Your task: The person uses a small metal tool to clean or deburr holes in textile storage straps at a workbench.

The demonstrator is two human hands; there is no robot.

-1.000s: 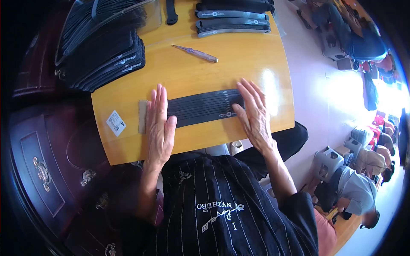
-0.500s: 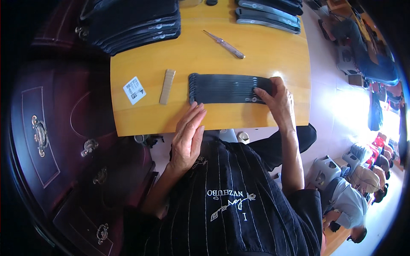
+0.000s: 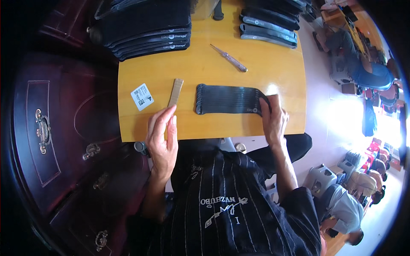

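A flat row of black straps point(image 3: 228, 99) with looped ends at its left lies across the middle of the table. My right hand point(image 3: 275, 121) is closed around the right end of these straps, thumb in front, and that end bends up off the table. To the left, a tan, flat strip point(image 3: 176, 91) lies on the table. My left hand point(image 3: 162, 135) is at its near end, fingers stretched out and the thumb apart from them. The fingertips cover the strip's near end; whether they touch it I cannot tell.
A white printed label point(image 3: 142, 97) lies left of the strip. Farther back lies a screwdriver point(image 3: 230, 59) with a clear handle. Stacks of black straps stand at the back left point(image 3: 149, 36) and back right point(image 3: 269, 32). Dark red drawers point(image 3: 42, 128) border the left side. Other people sit at right.
My left hand has moved left from the looped ends to the tan strip. My right hand has bent the straps' right end upward. The view has shifted slightly.
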